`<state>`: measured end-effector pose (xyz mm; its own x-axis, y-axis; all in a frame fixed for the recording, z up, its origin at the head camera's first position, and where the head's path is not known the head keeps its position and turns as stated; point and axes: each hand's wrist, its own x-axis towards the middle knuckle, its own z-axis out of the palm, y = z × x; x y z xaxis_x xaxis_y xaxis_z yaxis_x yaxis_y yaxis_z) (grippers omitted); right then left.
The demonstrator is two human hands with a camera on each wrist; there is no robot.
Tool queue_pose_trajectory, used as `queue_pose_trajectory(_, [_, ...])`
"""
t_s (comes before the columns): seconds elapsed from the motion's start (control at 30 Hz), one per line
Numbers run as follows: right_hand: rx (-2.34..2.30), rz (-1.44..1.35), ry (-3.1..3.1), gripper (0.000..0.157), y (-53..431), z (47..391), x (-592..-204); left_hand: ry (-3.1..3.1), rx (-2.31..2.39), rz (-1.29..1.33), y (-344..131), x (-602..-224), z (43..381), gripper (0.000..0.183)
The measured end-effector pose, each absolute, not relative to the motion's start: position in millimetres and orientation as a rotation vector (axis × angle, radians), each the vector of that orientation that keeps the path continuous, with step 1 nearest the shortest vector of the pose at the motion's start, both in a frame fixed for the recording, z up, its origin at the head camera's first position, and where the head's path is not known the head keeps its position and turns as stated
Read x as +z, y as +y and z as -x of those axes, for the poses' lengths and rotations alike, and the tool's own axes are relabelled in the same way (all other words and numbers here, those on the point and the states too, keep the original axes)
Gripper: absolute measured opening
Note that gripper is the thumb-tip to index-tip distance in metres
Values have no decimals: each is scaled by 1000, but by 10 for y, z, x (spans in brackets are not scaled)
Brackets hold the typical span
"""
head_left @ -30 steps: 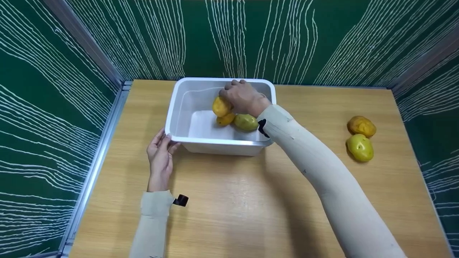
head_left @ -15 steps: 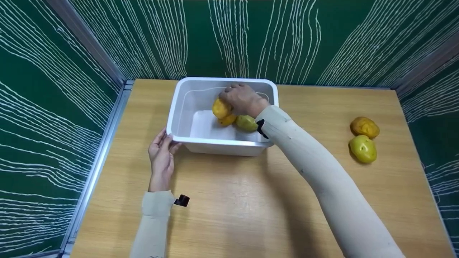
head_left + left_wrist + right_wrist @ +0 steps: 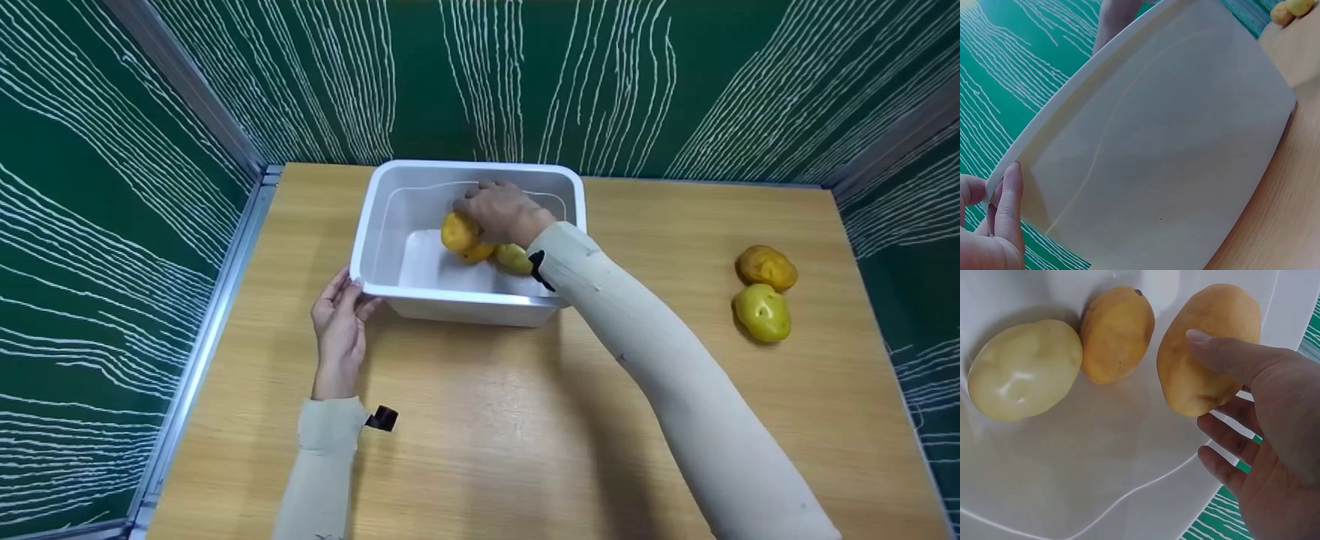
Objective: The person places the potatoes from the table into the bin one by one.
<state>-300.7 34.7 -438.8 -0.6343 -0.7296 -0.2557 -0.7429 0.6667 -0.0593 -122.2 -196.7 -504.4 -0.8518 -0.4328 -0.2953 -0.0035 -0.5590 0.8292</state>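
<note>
A white plastic bin (image 3: 466, 297) stands near the back of the table. My left hand (image 3: 339, 330) pinches its front left corner by the rim, thumb above and fingers underneath. Inside the bin, my right hand (image 3: 496, 210) holds a yellow-orange potato (image 3: 1213, 318) with the thumb across it and fingers behind. On the bin floor lie an orange oval piece (image 3: 1118, 334) with a dark tip and a pale yellow-green potato (image 3: 1024, 371), nearly touching each other. In the head view the held potato partly covers the orange piece.
To the right on the wooden table (image 3: 510, 450), a brownish-orange potato (image 3: 766, 268) and a yellow-green one (image 3: 763, 313) lie against each other. Green walls with white wavy lines (image 3: 480, 82) enclose the back and sides.
My right hand has sunk slightly into the bin and shifted a little left with the potato. The left hand keeps its hold on the rim.
</note>
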Motion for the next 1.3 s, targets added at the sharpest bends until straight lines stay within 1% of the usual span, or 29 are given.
queue_pose_trajectory(0.27, [97, 1158, 2631, 50, 345, 3036, -4462, -1325, -2468, -708, -1963, -5039, 1228, 46])
queue_pose_trajectory(0.57, [97, 1170, 2629, 51, 307, 3066, -4518, -1323, -2464, -701, -1975, -5058, 1236, 45])
queue_pose_trajectory(0.8, [73, 1189, 2629, 50, 259, 3075, -4553, -1338, -2469, -645, -1971, -5070, 1226, 44])
queue_pose_trajectory(1.0, [84, 1190, 2629, 51, 211, 3080, -4575, -1324, -2467, -660, -1970, -5068, 1238, 45])
queue_pose_trajectory(1.3, [50, 1237, 2655, 48, 147, 3079, -4614, -1295, -2469, -665, -1978, -5084, 1233, 44])
